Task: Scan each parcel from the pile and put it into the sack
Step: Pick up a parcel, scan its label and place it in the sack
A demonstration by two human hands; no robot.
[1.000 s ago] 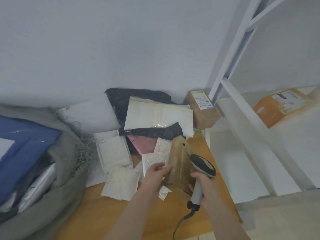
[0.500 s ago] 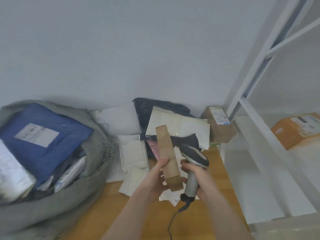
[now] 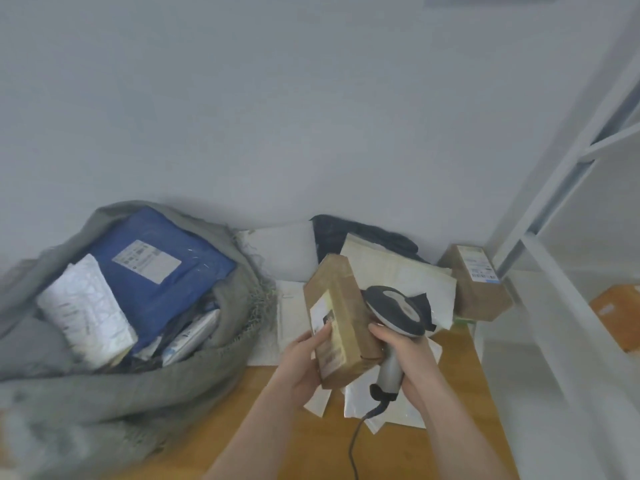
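Brown cardboard parcel (image 3: 341, 322), oblong box, taped, held up above the wooden table (image 3: 311, 441), tilted with its top end leaning away toward the wall. White label with a dark patch on its left face, partly under the thumb; print unreadable. Left hand (image 3: 300, 363) grips the parcel's lower left side, thumb across the label, fingers curled underneath. Right hand (image 3: 403, 355) is wrapped round the handle of a grey handheld scanner (image 3: 394, 315); scanner head sits just beside the parcel's right side, looks to be touching it. Its cable (image 3: 355, 441) drops toward the bottom edge and is cut off.

Grey sack (image 3: 221, 372) at left, mouth open, holding a blue parcel (image 3: 162, 271) with a white label, a white padded mailer (image 3: 86, 311) and more packets deeper in that can't be made out. Sack's left and lower parts blurred, cut by the frame.

Pile (image 3: 398, 271) behind the hands: white and dark mailers overlapping, mostly hidden by the held parcel and scanner. Small brown box (image 3: 476, 289) with label at the pile's right end against the wall. White shelf frame (image 3: 554, 216) at right; orange box (image 3: 620, 317) on it cut off by the edge.
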